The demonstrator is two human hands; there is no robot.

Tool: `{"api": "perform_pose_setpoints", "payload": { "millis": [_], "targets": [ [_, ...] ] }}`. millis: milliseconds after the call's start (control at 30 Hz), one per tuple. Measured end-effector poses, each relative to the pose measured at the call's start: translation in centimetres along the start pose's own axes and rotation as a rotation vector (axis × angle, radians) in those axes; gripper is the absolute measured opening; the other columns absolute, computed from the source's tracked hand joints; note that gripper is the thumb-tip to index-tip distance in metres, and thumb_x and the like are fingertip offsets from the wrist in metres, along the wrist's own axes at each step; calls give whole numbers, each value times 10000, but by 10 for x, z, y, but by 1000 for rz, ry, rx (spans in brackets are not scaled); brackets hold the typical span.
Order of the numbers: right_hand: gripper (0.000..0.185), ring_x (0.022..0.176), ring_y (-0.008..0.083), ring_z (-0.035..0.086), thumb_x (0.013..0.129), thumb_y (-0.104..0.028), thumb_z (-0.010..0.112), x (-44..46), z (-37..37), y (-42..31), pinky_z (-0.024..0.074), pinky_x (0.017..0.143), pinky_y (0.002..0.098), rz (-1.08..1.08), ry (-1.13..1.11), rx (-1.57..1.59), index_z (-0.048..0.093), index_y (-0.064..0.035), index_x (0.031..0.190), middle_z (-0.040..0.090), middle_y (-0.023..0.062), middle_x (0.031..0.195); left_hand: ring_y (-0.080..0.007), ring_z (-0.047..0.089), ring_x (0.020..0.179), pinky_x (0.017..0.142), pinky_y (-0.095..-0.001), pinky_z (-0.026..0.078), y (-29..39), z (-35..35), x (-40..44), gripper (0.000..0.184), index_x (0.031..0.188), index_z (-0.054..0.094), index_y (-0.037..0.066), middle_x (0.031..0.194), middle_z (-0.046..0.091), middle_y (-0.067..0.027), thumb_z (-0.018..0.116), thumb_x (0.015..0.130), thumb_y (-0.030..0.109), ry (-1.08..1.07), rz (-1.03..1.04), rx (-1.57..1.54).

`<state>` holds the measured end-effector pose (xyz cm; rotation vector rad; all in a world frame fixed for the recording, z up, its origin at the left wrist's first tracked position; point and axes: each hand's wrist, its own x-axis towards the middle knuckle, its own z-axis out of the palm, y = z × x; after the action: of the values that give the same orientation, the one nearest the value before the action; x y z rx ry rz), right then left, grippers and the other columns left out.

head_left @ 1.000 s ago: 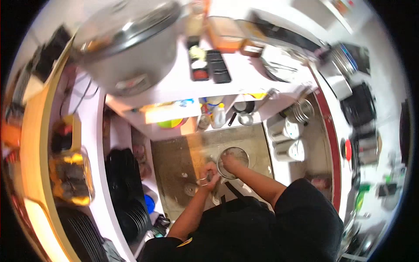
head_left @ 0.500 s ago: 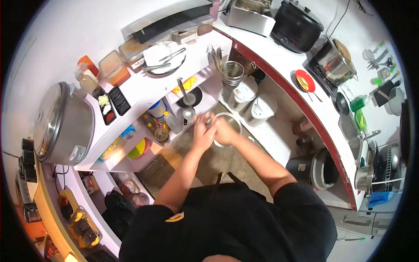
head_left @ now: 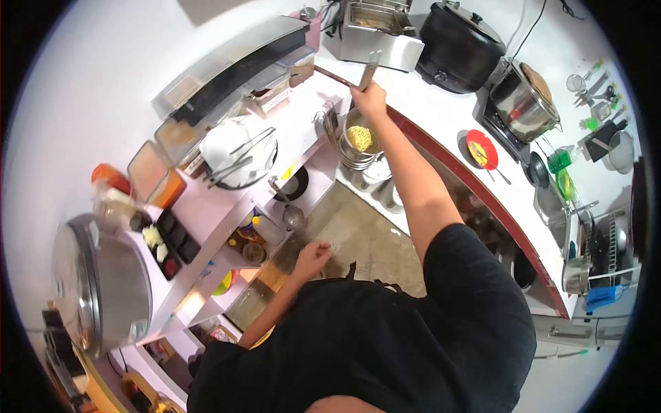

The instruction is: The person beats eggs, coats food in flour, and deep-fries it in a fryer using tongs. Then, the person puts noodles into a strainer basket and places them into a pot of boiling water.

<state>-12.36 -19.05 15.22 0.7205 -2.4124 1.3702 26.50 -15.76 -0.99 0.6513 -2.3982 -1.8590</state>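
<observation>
My right hand [head_left: 370, 100] is stretched far forward, closed around the metal handle of a noodle strainer [head_left: 372, 65]; the handle's end sticks out beyond my fist. Below that forearm, yellow noodles [head_left: 359, 138] lie in a round metal basket, which sits over a stack of metal bowls [head_left: 356, 164]. My wrist partly covers where handle and basket meet. Closer to my body, my left hand [head_left: 315, 259] hangs over the floor, fingers loosely bent and with nothing visible in them. A ladle [head_left: 292, 215] is near it on the left.
White lidded containers [head_left: 372, 175] stand under the right counter [head_left: 441, 103]. On that counter are a fryer [head_left: 382, 41], a black cooker [head_left: 460, 48], a steel pot [head_left: 523, 103] and a red plate [head_left: 481, 149]. Plates with tongs [head_left: 237, 155] occupy the left counter.
My hands were together over a round metal rim; now they are apart. The right has reached forward with the strainer, the left has drawn back and down. Noodles have come into view.
</observation>
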Motion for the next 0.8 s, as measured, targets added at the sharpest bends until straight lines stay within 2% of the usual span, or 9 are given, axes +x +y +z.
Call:
{"api": "perform_pose_setpoints", "payload": {
  "millis": [100, 200, 233, 267, 333, 500, 633, 667, 800],
  "targets": [
    [533, 707, 239, 639, 623, -385, 751, 22, 22, 29, 493, 686, 322, 111, -353, -252, 588, 21, 928, 647, 121, 712, -171, 590, 814, 741, -283, 464, -4, -16, 22, 268, 1011, 562, 25, 900, 601, -92, 592, 769, 136, -106, -31, -119],
    [463, 793, 267, 630, 660, -278, 697, 13, 10, 44, 483, 729, 338, 69, -73, -187, 576, 17, 996, 637, 183, 829, -167, 596, 824, 737, -276, 467, 6, -36, 64, 248, 1001, 570, 24, 925, 608, -95, 589, 778, 130, -194, 24, -154],
    [398, 803, 283, 627, 682, -264, 673, 3, -16, 30, 483, 726, 354, 117, -144, -168, 597, 5, 965, 636, 183, 838, -159, 598, 816, 736, -273, 467, 3, -43, 80, 231, 989, 578, 22, 912, 616, -90, 588, 784, 128, -130, 15, -159],
    [280, 695, 244, 635, 712, -226, 647, -6, -29, 43, 491, 657, 340, 3, -46, -118, 624, -4, 880, 644, 150, 768, -151, 600, 808, 734, -269, 467, 2, -47, 96, 214, 976, 586, 21, 899, 624, -86, 586, 790, 127, -58, 6, -167],
    [235, 510, 185, 590, 734, -259, 640, -18, -76, 34, 479, 543, 321, 299, -154, 138, 634, -25, 715, 608, 109, 594, -141, 599, 789, 722, -268, 469, -3, -50, 119, 191, 947, 600, 18, 858, 629, -76, 595, 789, 126, -104, 5, -109],
    [288, 468, 125, 555, 762, -297, 654, -4, -222, 48, 434, 469, 279, 265, 42, -155, 632, -24, 672, 582, 73, 519, -116, 582, 693, 642, -256, 466, 47, -39, 161, 117, 818, 638, 12, 762, 632, -58, 616, 786, 123, -168, 142, -19],
    [213, 512, 70, 487, 779, -200, 647, 4, -323, 30, 392, 471, 237, 179, 118, -187, 617, 5, 727, 567, 33, 568, -122, 550, 651, 600, -264, 455, 126, -32, 231, 224, 923, 585, -14, 783, 601, -87, 633, 779, 151, 319, 452, -128],
    [194, 502, 56, 468, 786, -176, 638, 2, -340, 29, 371, 453, 219, 188, 94, -203, 605, 7, 731, 553, 22, 564, -166, 567, 735, 645, -287, 465, 161, -40, 243, 366, 1052, 516, -26, 915, 584, -146, 646, 761, 155, 423, 474, 195],
    [139, 501, 19, 448, 789, -139, 628, -18, -381, 70, 320, 424, 165, 260, -71, 120, 608, -12, 738, 558, -11, 593, -361, 528, 965, 802, -403, 424, 183, -31, 336, 565, 1161, 408, -58, 1074, 515, -269, 625, 763, 279, 674, 372, 470]
  ]
}}
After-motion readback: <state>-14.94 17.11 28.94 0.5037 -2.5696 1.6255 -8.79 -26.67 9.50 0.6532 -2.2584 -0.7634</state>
